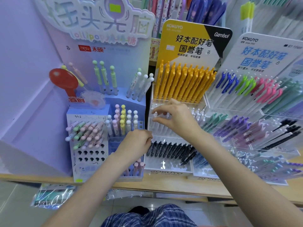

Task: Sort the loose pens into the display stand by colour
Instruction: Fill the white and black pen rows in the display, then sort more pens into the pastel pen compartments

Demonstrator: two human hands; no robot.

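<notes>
The right hand (176, 117) reaches over the middle tier of the clear tiered display stand (168, 171), its thumb and forefinger pinching the top of a white pen (155, 114) that stands among the other white pens (197, 115) in that row. The left hand (136, 141) sits lower and to the left, at the edge of the stand just beside the row of black pens (170, 149); its fingers are curled inward, but whether they grip anything cannot be told from this angle. Above the white row, a dense rank of yellow pens (185, 82) fills the top tier under the yellow header card (188, 41). To the left stands a pale blue lollipop pen stand (88, 164) with pastel ball-topped pens (122, 120) in pink, yellow, white and green. To the right, another clear stand (262, 51) holds pens in blue, green, pink, purple and black groups. All the stands rest on a wooden shelf (164, 184).
</notes>
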